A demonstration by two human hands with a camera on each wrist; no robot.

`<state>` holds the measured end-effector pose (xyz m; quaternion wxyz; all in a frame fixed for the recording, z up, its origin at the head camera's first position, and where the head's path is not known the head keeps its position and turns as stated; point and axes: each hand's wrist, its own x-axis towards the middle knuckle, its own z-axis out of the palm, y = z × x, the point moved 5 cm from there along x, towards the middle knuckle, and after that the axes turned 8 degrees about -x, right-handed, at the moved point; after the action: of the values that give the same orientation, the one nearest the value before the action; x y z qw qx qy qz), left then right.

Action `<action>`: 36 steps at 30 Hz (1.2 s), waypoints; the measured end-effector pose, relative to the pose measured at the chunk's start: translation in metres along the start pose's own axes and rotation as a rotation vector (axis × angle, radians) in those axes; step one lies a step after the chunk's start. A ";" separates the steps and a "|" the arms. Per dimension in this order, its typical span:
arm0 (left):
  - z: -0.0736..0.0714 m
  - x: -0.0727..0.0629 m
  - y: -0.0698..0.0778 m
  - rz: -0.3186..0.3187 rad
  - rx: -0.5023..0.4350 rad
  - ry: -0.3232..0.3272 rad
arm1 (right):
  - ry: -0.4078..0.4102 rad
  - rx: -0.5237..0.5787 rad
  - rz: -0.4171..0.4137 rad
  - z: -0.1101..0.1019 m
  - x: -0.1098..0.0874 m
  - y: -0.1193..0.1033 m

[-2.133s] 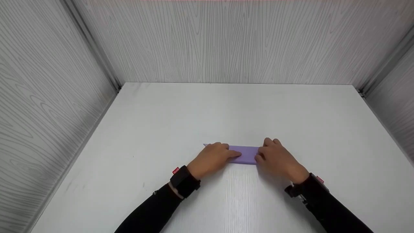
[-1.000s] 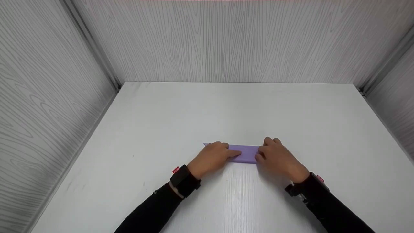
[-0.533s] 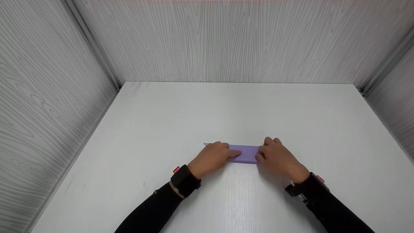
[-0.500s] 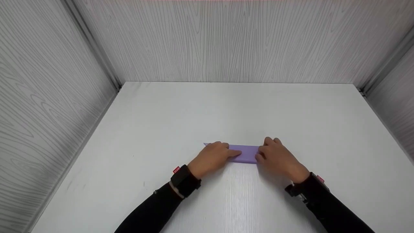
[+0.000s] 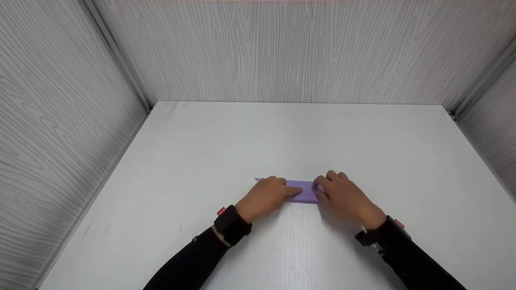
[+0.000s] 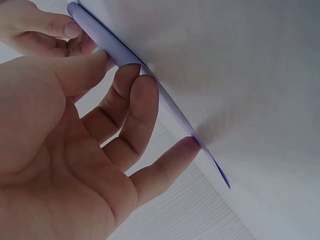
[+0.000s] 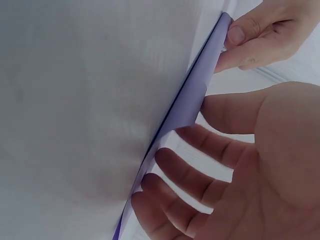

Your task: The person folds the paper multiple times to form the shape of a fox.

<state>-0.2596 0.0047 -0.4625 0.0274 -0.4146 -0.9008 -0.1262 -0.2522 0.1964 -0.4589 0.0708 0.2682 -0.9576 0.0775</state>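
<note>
A narrow strip of folded purple paper lies across the table in front of me, a small pointed corner sticking out beyond my left hand. My left hand holds its left part, thumb stretched along the top and fingertips at the far edge. At the other end my right hand grips the strip with bent index finger and thumb, covering that end. From the left wrist, the paper shows nearly edge-on, fingertips against it. The right wrist view has the thumb and fingertips along the paper's lower edge.
The white tabletop carries the paper. Grey wood-grain panels stand behind as a back wall and to the left as a side wall, with another at the right. Black bands circle both wrists.
My right index finger and thumb have shifted slightly left along the paper, with the index finger now bent further over it. My left hand and the strip stay in place.
</note>
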 end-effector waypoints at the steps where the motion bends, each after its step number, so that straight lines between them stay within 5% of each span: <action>1: 0.000 0.000 0.000 0.005 0.000 0.003 | 0.000 -0.005 -0.015 0.000 0.000 -0.002; 7: 0.000 0.000 0.000 0.021 -0.027 0.015 | -0.001 -0.038 -0.086 0.002 0.000 -0.010; 13: 0.000 0.000 0.001 0.016 -0.010 -0.001 | -0.013 -0.048 -0.061 0.003 0.000 -0.011; 24: -0.005 0.000 0.002 -0.002 0.069 0.034 | 0.111 -0.146 -0.173 0.003 0.000 -0.014; 29: -0.016 0.000 0.011 0.071 0.128 0.063 | 0.112 -0.151 -0.177 0.003 0.001 -0.014; 36: -0.017 -0.006 0.022 0.095 0.111 -0.075 | 0.102 -0.165 -0.174 0.002 0.000 -0.016</action>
<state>-0.2404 0.0099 -0.4426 0.0229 -0.4593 -0.8860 -0.0589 -0.2443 0.1829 -0.4594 0.1475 0.3393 -0.9290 0.0054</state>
